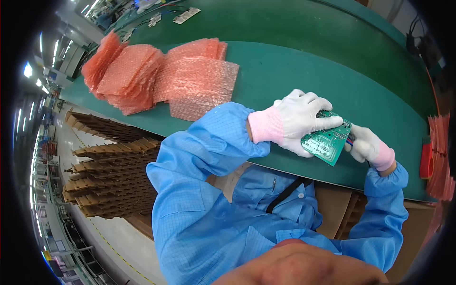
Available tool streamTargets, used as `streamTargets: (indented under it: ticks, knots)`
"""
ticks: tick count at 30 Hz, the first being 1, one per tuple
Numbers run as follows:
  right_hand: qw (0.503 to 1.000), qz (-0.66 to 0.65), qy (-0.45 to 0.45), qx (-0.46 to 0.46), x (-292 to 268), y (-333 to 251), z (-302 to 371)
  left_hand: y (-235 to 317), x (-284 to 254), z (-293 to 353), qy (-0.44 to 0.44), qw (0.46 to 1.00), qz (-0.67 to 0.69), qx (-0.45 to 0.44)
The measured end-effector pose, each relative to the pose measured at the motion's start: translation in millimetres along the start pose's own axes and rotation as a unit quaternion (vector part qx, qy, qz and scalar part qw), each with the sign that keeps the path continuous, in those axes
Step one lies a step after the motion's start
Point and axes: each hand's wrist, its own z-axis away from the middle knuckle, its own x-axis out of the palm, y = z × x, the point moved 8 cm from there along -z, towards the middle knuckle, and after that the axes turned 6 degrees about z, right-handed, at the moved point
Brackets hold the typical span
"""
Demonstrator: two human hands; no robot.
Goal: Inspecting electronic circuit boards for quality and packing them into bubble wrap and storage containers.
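Observation:
My left hand (304, 118), in a white glove with a pink cuff, grips a green circuit board (327, 145) above the table. Its fingers lie over the upper part of the board and hide some of it. The board is tilted, with one corner pointing toward me. At the board's right edge my right hand (365, 145), gloved the same way, is closed around a small bundle of wires (350, 141). Blue and red show between its fingers and the board; the rest of the wires is mostly hidden by the glove.
Pink bubble-wrap bags (194, 76) lie in piles on the green table (266, 66). Brown cardboard dividers (118, 175) are stacked at my left. On the right, a red holder (426, 159) stands beside more pink bags (441, 156). Small parts (186, 15) lie at the far left.

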Motion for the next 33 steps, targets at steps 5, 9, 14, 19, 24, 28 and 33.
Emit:
streamTargets:
  ticks: [5,9,14,19,24,28,33]
  knots:
    - [0.995,-0.077,0.037,-0.057,6.9,2.4,3.8,10.8,-2.8,-4.4,-0.019,0.996,-0.081,0.04]
    - [0.989,-0.122,0.065,-0.044,-1.8,11.2,23.9,-16.6,-43.4,9.0,0.104,0.952,0.287,-0.007]
    - [0.989,-0.128,0.047,-0.06,-2.2,1.9,35.2,-50.1,17.5,21.2,0.068,0.527,0.82,-0.214]
    - [0.98,0.056,0.085,-0.172,-3.6,-14.7,31.7,14.1,73.7,24.9,-0.157,0.223,0.933,-0.233]
    - [0.936,0.164,0.205,-0.236,-12.2,-22.8,44.9,13.9,70.9,18.7,-0.208,0.193,0.942,-0.181]
    - [0.937,0.172,0.227,-0.203,-13.7,-22.2,43.4,3.0,74.5,20.2,-0.192,0.277,0.918,-0.209]
    - [0.958,0.177,0.196,-0.111,-16.2,-14.2,37.1,12.0,75.4,20.4,-0.176,0.175,0.941,-0.229]
